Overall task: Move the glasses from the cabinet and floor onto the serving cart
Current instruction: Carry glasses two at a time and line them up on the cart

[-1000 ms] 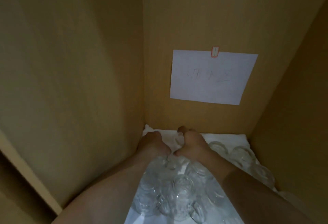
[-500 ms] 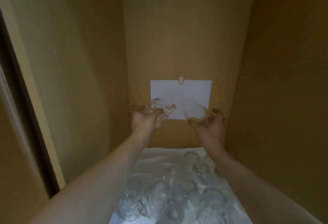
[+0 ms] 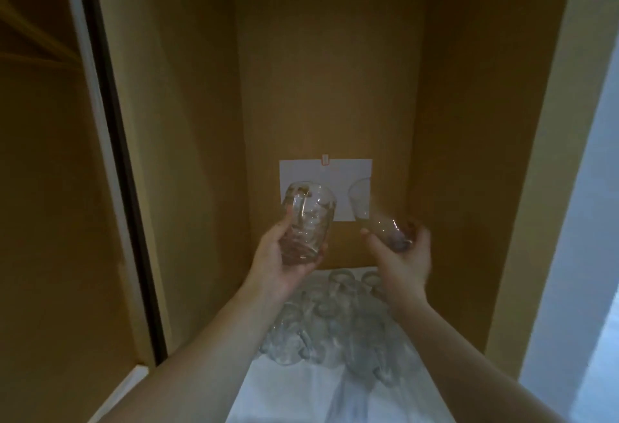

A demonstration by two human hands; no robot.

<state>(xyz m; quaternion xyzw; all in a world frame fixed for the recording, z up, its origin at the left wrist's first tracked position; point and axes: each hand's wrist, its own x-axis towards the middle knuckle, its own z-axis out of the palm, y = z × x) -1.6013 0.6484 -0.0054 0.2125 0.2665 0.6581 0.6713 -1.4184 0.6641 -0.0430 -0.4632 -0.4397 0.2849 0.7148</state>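
Early in the job, by the look of it: a dense cluster of glasses point(image 3: 331, 322) below and between the two forearms, resting on a white cloth point(image 3: 288, 396) on the cabinet point(image 3: 328, 70) bottom, none of them yet moved. No serving cart anywhere in view, and no floor glasses either, so nothing to show how many already delivered; cannot tell. Two pieces lifted clear of the cluster and raised in front of the back panel, so this trip judged as just under way, with the carry out of the cabinet and the setting down on the cart both ahead, and many more trips likely after that. Left hand point(image 3: 281, 261) palm-up, fingers and thumb curled round the lower part of a handled glass mug point(image 3: 306, 221), mug roughly upright, tilted slightly, its top level with the sheet of white paper point(image 3: 326, 188) taped to the panel beyond the fingertips. Right hand point(image 3: 405, 261) wrapped round the base of a plain tumbler point(image 3: 375, 218), tumbler tipped with its mouth pointing up and toward the left hand, somewhat blurred, so exact finger placement hard to read. The two held pieces near one another but apart, not touching. Both well above the cluster. Dark door edge point(image 3: 110, 154) out beyond the left forearm.
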